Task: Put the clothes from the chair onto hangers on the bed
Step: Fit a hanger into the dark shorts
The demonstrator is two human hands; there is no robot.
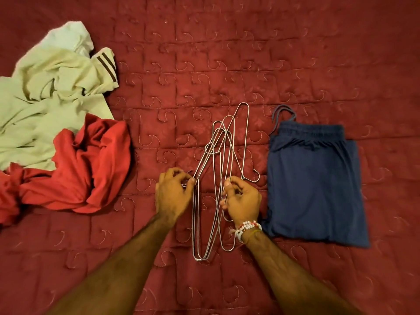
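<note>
Two bare hands reach in from the bottom of the frame onto a dark red quilted bedspread (261, 53) that fills the whole view. Between them, at the centre, lies a loose bundle of thin silver wire hangers (219, 155), overlapping and running from lower centre up towards the middle. The wires cross so much that their exact number is hard to tell, perhaps four or five.

The left hand (175, 192) sits at the left edge of the bundle. Its fingers are curled, and the thumb and fingertips pinch one hanger near its neck. The right hand (244, 198) sits at the right edge of the bundle, its fingers curled round a few of the wires. A white and red beaded bracelet (247, 228) circles the right wrist.

Just beside the hangers, at centre right, a pair of navy blue shorts (316, 185) lies folded flat, with the elastic waistband and drawstring towards the top.

On the left side of the frame sits a crumpled heap of clothes. A white cloth (68, 37) is at upper left. Below it lies a pale green garment with brown stripes (45, 92). A bright red garment (79, 169) is bunched below that, touching the green one and nearest the left hand.
</note>
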